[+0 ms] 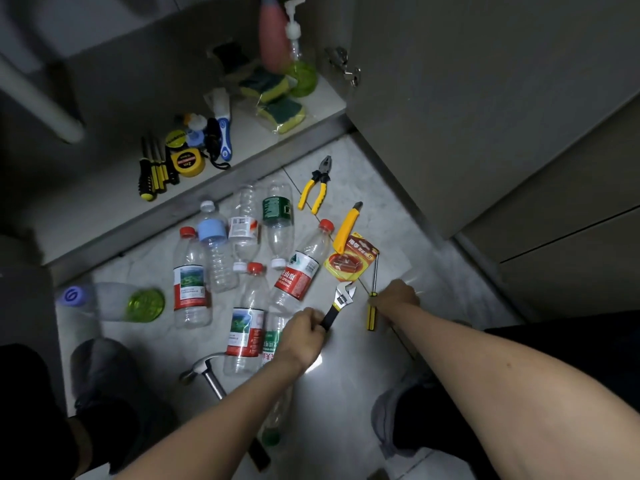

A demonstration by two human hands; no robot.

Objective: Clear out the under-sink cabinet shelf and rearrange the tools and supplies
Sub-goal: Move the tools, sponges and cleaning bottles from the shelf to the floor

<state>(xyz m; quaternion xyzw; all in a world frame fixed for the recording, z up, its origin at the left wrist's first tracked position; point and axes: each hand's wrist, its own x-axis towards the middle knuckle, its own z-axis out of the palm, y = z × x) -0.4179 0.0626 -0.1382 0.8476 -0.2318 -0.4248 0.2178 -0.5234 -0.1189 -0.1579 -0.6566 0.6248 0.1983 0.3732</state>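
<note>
On the tiled floor my left hand (304, 336) grips the black-and-yellow handle of an adjustable wrench (341, 299). My right hand (396, 296) holds a yellow-handled screwdriver (372, 299) at the top of its handle. Several empty plastic bottles (242, 258) lie on the floor to the left. Beside them lie yellow pliers (316, 188), a yellow utility knife (347, 228) and a red-and-yellow blister pack (349, 258). The cabinet shelf (104, 202) carries screwdrivers (152, 171), a tape measure (188, 162), a blue brush (223, 126) and sponges (277, 102).
A hammer (207, 372) lies near my left forearm. A bottle with a green base (114, 301) lies at far left. A pink bottle (273, 32) and pump dispenser (298, 53) stand at the shelf's back. The open cabinet door (467, 98) stands at right. My knees frame the bottom.
</note>
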